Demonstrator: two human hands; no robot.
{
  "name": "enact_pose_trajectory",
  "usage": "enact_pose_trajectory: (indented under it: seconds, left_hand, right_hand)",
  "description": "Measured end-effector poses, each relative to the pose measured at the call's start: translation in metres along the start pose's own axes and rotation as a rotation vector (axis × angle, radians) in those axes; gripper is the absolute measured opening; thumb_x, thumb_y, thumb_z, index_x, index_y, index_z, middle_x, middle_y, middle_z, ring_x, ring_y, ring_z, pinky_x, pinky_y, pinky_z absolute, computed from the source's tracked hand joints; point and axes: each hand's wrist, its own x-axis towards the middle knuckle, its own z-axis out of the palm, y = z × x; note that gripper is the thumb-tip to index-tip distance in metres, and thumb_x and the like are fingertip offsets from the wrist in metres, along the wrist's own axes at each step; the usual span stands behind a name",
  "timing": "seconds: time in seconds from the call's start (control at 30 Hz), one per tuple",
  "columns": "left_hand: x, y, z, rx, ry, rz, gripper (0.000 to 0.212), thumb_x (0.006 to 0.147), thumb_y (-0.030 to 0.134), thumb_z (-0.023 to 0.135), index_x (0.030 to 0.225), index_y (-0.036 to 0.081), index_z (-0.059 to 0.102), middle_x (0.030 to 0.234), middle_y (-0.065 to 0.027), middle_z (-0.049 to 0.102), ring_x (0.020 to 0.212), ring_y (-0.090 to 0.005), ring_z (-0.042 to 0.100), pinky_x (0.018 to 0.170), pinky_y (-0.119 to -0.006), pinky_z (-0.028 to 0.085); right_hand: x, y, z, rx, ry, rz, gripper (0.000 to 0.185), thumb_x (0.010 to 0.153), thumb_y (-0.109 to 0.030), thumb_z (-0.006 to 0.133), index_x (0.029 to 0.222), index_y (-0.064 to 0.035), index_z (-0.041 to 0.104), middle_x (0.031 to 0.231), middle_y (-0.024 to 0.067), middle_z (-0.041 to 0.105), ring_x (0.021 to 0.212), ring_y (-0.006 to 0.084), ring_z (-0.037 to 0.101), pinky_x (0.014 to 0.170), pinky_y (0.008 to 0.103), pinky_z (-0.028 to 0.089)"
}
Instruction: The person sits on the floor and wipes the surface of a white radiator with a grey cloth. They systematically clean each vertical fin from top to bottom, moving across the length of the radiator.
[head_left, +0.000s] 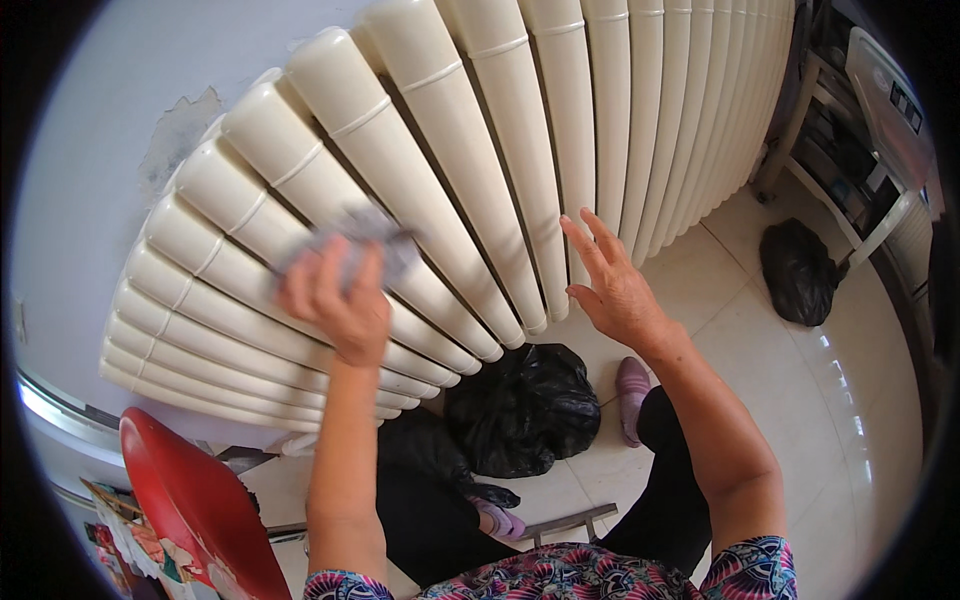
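Note:
A cream column radiator (465, 180) spans the wall in front of me. My left hand (337, 300) grips a grey cloth (375, 240), blurred by motion, over the front of the radiator's left columns. Whether the cloth presses on the metal cannot be made out. Farther right, my right hand (611, 289) is held with its fingers apart and nothing in it. Its fingertips overlap the lower ends of the middle columns; I cannot tell if they touch.
Black plastic bags (525, 409) lie on the tiled floor between my feet. Another black bag (799, 270) sits at right beside a metal-framed rack (817, 195). A red chair (191, 502) with worn edges stands at lower left. Wall paint peels (180, 135) near the radiator.

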Motion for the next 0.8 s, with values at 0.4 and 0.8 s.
enact_pose_trajectory:
  seconds: [0.4,0.8]
  left_hand:
    - [-0.117,0.06,-0.029,-0.33,-0.508,0.087,0.018,0.082,0.022,0.067,0.1,0.021,0.071,0.124,0.0021,0.06,0.124,-0.0206,0.046,0.099,-0.043,0.037]
    - [0.01,0.019,-0.001,-0.117,-0.136,0.083,0.022,0.08,0.013,0.069,0.1,0.022,0.071,0.131,-0.0002,0.06,0.124,-0.0289,0.049,0.1,-0.048,0.037]
  right_hand:
    - [-0.002,0.01,-0.012,0.006,0.045,-0.001,0.081,0.082,0.0,0.071,0.152,-0.014,0.034,0.156,0.0256,0.028,0.138,0.0436,0.038,0.107,0.0465,0.043]
    - [-0.008,0.003,-0.013,-0.001,0.001,-0.002,0.08,0.081,-0.001,0.073,0.151,-0.0149,0.035,0.155,0.0249,0.028,0.136,0.0438,0.04,0.104,0.0469,0.046]
